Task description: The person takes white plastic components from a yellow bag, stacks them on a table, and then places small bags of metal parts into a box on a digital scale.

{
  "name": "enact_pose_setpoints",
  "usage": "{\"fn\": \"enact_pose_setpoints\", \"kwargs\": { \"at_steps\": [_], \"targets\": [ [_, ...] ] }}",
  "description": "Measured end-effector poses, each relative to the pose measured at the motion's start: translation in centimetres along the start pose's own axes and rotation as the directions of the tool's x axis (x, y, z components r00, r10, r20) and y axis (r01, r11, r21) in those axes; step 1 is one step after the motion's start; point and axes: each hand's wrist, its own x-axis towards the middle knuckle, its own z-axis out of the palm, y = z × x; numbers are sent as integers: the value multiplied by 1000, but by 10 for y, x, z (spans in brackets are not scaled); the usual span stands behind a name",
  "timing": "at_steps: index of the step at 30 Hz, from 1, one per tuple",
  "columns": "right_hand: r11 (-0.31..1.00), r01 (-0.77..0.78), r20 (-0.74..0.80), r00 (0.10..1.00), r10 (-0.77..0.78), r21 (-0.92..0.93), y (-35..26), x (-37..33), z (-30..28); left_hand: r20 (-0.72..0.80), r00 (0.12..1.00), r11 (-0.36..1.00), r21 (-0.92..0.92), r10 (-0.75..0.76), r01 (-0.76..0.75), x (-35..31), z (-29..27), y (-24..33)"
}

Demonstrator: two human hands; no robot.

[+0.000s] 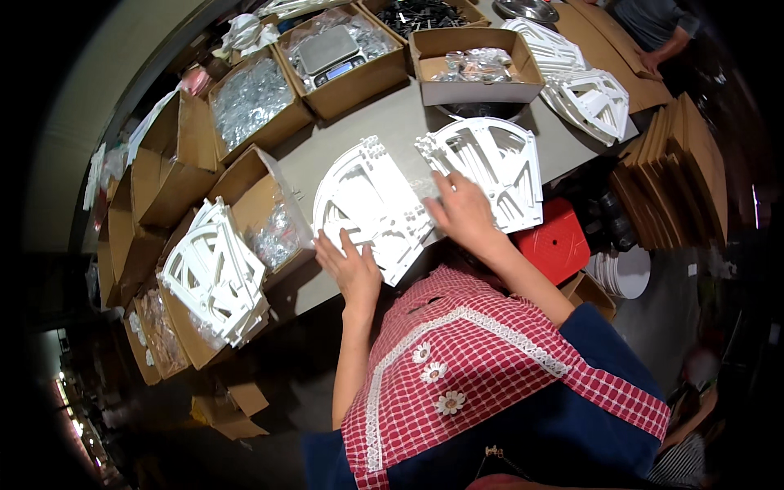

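Two stacks of white plastic quarter-fan frames lie on the grey table in front of me. My left hand (351, 268) rests with fingers apart on the lower left edge of the left stack (365, 196). My right hand (464, 211) reaches over the gap between the stacks, thumb and fingers apart. Its fingers are at the near left side of the right stack (510, 159), and the thumb points toward the left stack. Whether those fingertips touch a frame I cannot tell. Neither hand grips anything that I can see.
Cardboard boxes of clear-bagged parts (251, 98) line the table's far left, one bearing a digital scale (331, 53). More white frames sit at left (214, 273) and far right (600, 102). A red stool (555, 242) and stacked cardboard (678, 175) stand right; another person's hand (649, 61) shows there.
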Motion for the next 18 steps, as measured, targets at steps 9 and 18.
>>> {"fn": "enact_pose_setpoints", "kwargs": {
  "at_steps": [9, 18],
  "targets": [
    [995, -51, -98, 994, 42, -88, 67, -16, -5, -35, 999, 995, -101, -8, 4, 6, 6, 1],
    [977, -131, -174, 979, 101, -167, 84, -5, -11, -91, 995, 990, -139, -44, 31, 12, 13, -3]
  ]
}}
